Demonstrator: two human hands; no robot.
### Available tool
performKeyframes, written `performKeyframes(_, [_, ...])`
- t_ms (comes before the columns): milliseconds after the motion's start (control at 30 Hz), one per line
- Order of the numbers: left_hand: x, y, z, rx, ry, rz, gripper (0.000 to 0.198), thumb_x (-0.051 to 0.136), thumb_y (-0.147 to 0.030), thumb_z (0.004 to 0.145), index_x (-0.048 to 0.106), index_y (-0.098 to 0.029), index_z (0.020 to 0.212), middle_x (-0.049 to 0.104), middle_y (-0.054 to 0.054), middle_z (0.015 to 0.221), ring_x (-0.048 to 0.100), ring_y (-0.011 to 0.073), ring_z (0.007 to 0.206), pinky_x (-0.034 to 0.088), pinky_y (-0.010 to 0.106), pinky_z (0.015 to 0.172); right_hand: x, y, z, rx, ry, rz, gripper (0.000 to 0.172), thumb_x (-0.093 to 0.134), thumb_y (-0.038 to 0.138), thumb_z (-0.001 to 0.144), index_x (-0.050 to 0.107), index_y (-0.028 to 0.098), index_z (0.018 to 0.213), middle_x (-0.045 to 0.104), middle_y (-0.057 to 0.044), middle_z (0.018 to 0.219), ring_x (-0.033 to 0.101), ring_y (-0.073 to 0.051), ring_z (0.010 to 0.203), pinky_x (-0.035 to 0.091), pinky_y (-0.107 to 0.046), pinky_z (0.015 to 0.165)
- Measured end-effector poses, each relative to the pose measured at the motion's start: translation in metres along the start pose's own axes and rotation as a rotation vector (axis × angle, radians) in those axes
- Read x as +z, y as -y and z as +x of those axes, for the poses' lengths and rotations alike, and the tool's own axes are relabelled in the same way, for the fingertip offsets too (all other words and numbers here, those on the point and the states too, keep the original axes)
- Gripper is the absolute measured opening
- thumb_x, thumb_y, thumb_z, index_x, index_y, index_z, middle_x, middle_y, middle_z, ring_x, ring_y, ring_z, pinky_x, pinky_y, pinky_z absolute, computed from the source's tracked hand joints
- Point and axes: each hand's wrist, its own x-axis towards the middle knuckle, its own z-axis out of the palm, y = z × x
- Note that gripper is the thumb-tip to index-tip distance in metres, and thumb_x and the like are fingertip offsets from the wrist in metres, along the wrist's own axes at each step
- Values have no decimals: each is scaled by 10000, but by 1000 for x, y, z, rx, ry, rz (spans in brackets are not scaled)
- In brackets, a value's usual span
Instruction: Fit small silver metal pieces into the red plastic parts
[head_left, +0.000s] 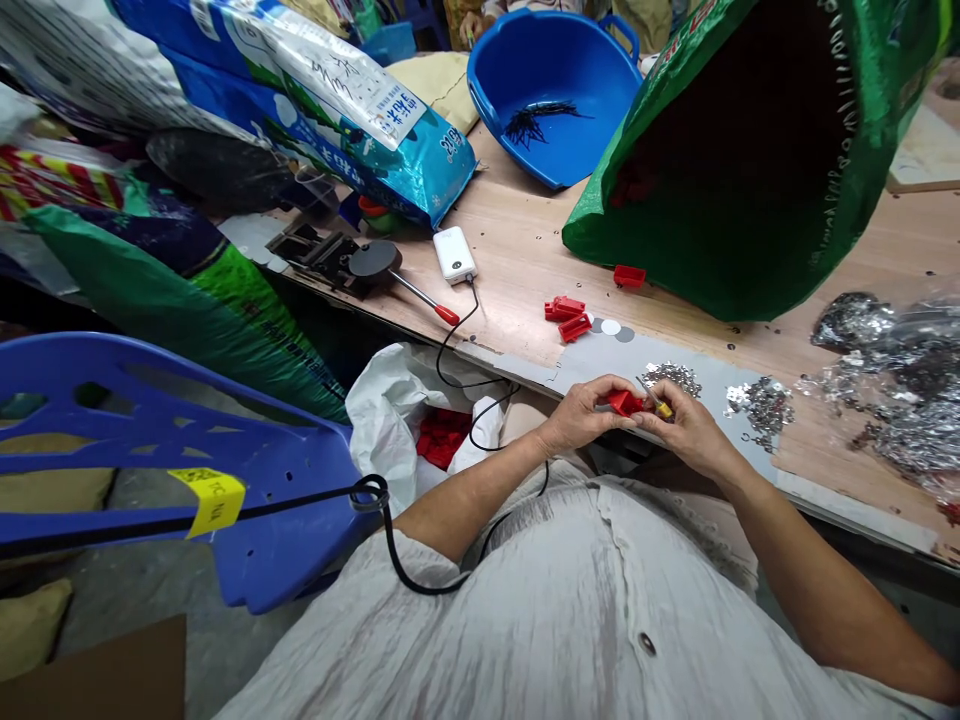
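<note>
At the table's front edge my left hand (589, 415) is closed around a small red plastic part (624, 402). My right hand (686, 425) meets it from the right, pinching a small tool with a yellow handle (663, 409) and a thin metal shaft; its exact kind is too small to tell. Just beyond my fingers lies a pile of small silvery metal pieces (673, 378), with a second pile of metal pieces (761, 410) farther right. Several loose red plastic parts (566, 310) rest on the table to the left, and another red part (629, 276) lies near the green sack.
A green sack (600, 215) gapes open on the table beside a blue basin (487, 75) holding dark strands. A white power bank (454, 254) trails a cable toward me. A lever tool (377, 260) stands left. Below, a white bag (386, 400) contains red parts; a blue chair (300, 500) is left.
</note>
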Motion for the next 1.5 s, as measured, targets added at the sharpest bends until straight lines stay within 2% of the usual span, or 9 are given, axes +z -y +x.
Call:
performKeyframes(133, [-10,3,3,0,4,179,365,737,-268,764,640,-161,1100,687,70,1077,642,166,962,468,282,912,-7,0,-8,-21,-38,-79,271,512,456,931,587,240,1077,635,-56,1024,595,-203,890,464,-319,735])
performKeyframes(333, [-17,1,8,42,64,415,337,678,-195,774,657,-166,1109,704,50,1094,644,167,999,461,272,923,-3,-3,-17,-170,-63,-274,294,446,340,969,632,233,1172,657,-92,994,633,-228,916,493,-370,813])
performKeyframes(533, [-18,2,12,69,96,452,384,670,-187,782,659,-167,1165,705,70,1150,647,183,1069,453,279,969,2,2,-16,-203,-73,-288,214,476,255,944,652,230,1065,705,-74,1010,668,-224,905,520,-377,812])
performKeyframes(833, [-22,9,15,59,119,427,401,696,-253,784,660,-188,1179,709,62,1160,654,185,1073,459,282,968,3,1,-10,-210,-53,-310,225,481,235,929,681,215,1029,697,-87,985,671,-228,890,533,-392,814])
performKeyframes(1033, [-22,5,16,62,115,447,365,696,-231,774,677,-168,1132,722,57,1103,666,173,1010,471,259,915,1,3,-8,-167,-23,-330,217,478,233,922,684,214,990,696,-80,974,663,-230,883,519,-387,804])
performKeyframes(1167, [-21,6,16,13,105,460,341,699,-221,757,686,-182,1096,730,34,1055,667,166,969,472,248,881,1,6,-3,-112,8,-337,197,485,228,902,680,230,927,697,-57,925,652,-219,836,500,-363,754])
performKeyframes(1267, [-19,8,15,-13,87,446,311,696,-230,758,687,-190,1066,730,25,1042,665,164,959,468,247,878,6,7,0,-82,-15,-327,174,488,220,892,662,232,891,692,-49,894,640,-209,810,482,-344,731])
performKeyframes(1367, [-19,9,16,-15,84,433,304,701,-251,757,679,-184,1053,724,29,1033,657,169,960,465,252,881,11,7,0,-69,-50,-332,162,482,219,898,643,236,888,684,-51,885,634,-211,822,472,-341,736])
performKeyframes(1500, [-19,6,14,-15,90,411,313,705,-241,749,669,-174,1053,713,36,1033,646,167,960,458,265,896,9,4,-3,-82,5,-291,175,453,257,934,626,239,951,676,-53,933,630,-216,865,469,-355,772])
